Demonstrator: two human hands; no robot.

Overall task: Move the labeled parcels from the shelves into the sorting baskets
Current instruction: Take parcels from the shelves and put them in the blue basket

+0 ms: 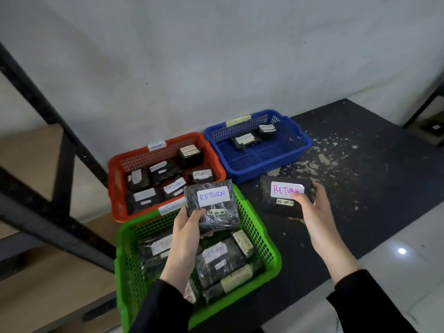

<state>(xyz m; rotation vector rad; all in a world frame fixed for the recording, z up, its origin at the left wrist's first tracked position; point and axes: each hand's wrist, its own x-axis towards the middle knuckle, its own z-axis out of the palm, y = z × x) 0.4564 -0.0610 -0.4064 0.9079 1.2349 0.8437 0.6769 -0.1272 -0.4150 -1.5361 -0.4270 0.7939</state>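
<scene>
My left hand (pixel 186 233) grips a black plastic-wrapped parcel (pixel 216 212) with a white label reading RETURN in blue, held above the green basket (pixel 269 236). My right hand (pixel 312 207) grips a second black parcel (pixel 281 205), labelled RETURN in pink, above the dark mat to the right of the baskets. The green basket holds several wrapped parcels. Behind it, the orange basket (pixel 115 179) holds several labelled parcels, one of them marked RETURN. The blue basket (pixel 300 138) at the back right holds two parcels.
A black metal shelf frame (pixel 62 150) with brown boards stands at the left. The baskets sit on a dark mat (pixel 372 164) flecked with pale debris against a white wall. Glossy tile floor (pixel 408 255) shows at the lower right.
</scene>
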